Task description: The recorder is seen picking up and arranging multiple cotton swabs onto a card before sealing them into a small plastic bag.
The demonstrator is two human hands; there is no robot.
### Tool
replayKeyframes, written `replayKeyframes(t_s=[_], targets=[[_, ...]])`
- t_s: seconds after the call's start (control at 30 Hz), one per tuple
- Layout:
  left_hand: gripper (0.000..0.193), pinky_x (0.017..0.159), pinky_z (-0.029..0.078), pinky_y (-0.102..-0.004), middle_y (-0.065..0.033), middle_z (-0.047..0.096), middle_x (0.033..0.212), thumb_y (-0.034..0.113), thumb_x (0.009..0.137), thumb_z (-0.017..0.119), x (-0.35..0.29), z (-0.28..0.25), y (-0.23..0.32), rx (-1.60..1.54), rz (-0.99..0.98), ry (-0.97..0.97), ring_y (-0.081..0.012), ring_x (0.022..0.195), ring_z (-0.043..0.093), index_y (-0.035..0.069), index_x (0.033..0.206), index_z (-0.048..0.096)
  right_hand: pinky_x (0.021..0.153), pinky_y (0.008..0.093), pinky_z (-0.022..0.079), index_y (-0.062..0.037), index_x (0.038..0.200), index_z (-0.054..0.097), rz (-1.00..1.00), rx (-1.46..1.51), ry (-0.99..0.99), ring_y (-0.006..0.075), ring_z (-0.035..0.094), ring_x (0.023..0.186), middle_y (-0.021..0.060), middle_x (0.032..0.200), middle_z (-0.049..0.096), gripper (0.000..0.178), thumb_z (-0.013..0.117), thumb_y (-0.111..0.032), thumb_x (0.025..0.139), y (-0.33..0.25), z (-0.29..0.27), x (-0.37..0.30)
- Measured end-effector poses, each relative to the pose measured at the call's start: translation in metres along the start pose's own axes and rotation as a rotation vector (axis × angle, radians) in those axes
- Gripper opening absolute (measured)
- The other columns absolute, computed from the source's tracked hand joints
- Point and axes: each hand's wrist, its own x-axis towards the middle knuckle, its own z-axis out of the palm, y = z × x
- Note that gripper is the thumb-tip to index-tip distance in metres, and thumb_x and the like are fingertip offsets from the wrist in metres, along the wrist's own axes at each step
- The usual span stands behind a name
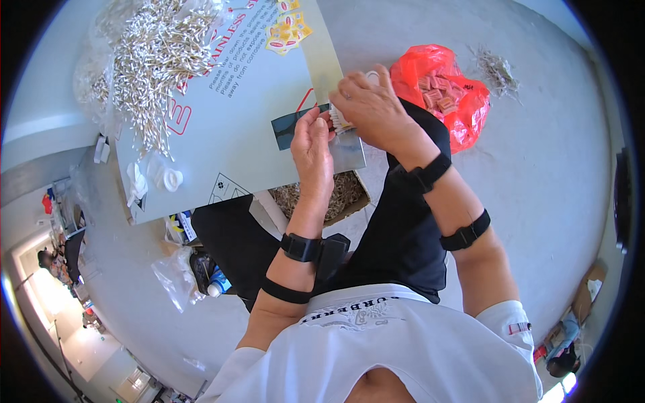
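My hands meet at the table's near right corner, around a small bunch of cotton swabs (338, 121). My left hand (313, 151) pinches it from the left, thumb and fingers closed at its edge. From the right, my right hand (376, 111) curls over the bunch and covers most of it. A small white ring-shaped thing (373, 78) shows by the right fingers; what it is I cannot tell. A large heap of loose cotton swabs (158, 60) lies at the table's far left, partly in clear plastic. Yellow and red labels (287, 33) lie at the far edge.
The table (248, 158) has a dark flat strip (284, 131) beside my left hand. White plastic pieces (168, 178) sit near its left corner. Below is an open carton (346, 195) of thin sticks. On the floor are a red bag (470, 111) of pinkish packs and loose sticks (498, 72).
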Motion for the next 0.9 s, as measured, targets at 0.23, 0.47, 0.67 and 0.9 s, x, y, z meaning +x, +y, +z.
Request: replayKeyframes(t_s=[0.23, 0.47, 0.67, 0.9], targets=[[0.046, 0.099, 0.045, -0.0393, -0.0240, 0.057, 0.124, 0.029, 0.102, 0.049, -0.006, 0.005, 0.003, -0.291, -0.096, 0.067, -0.0274, 0.114, 0.057, -0.006, 0.130, 0.044, 0.099, 0.0414, 0.042, 0.0010, 0.140, 0.041, 0.924, 1.478, 0.640, 0.0242, 0.055, 0.117, 0.0104, 0.132, 0.053, 0.060, 0.064, -0.006, 0.085, -0.001, 0.034, -0.056], [0.050, 0.099, 0.044, -0.0417, -0.0261, 0.056, 0.125, 0.035, 0.103, 0.044, -0.010, 0.009, 0.008, -0.407, -0.148, 0.151, -0.0313, 0.114, 0.056, -0.007, 0.129, 0.043, 0.105, 0.0362, 0.041, 0.0010, 0.138, 0.042, 1.049, 2.042, 0.913, 0.0238, 0.054, 0.124, 0.0132, 0.129, 0.059, 0.050, 0.061, -0.006, 0.093, -0.030, 0.035, -0.029], [0.057, 0.097, 0.043, -0.0364, -0.0247, 0.053, 0.129, 0.038, 0.102, 0.046, -0.004, 0.010, 0.005, -0.342, -0.189, 0.083, -0.0256, 0.113, 0.055, -0.006, 0.137, 0.037, 0.106, 0.0384, 0.041, 0.0017, 0.134, 0.043, 1.031, 2.081, 0.880, 0.0256, 0.052, 0.126, 0.0168, 0.131, 0.057, 0.043, 0.058, -0.004, 0.094, -0.032, 0.038, -0.022], [0.072, 0.104, 0.041, -0.0417, -0.0273, 0.048, 0.133, 0.050, 0.100, 0.042, 0.009, -0.001, 0.016, -0.385, -0.319, -0.115, -0.0305, 0.121, 0.050, -0.007, 0.143, 0.029, 0.106, 0.0406, 0.043, 0.0023, 0.131, 0.044, 1.040, 2.184, 0.868, 0.0283, 0.053, 0.125, 0.0194, 0.132, 0.056, 0.043, 0.059, 0.004, 0.090, -0.033, 0.042, -0.021]])
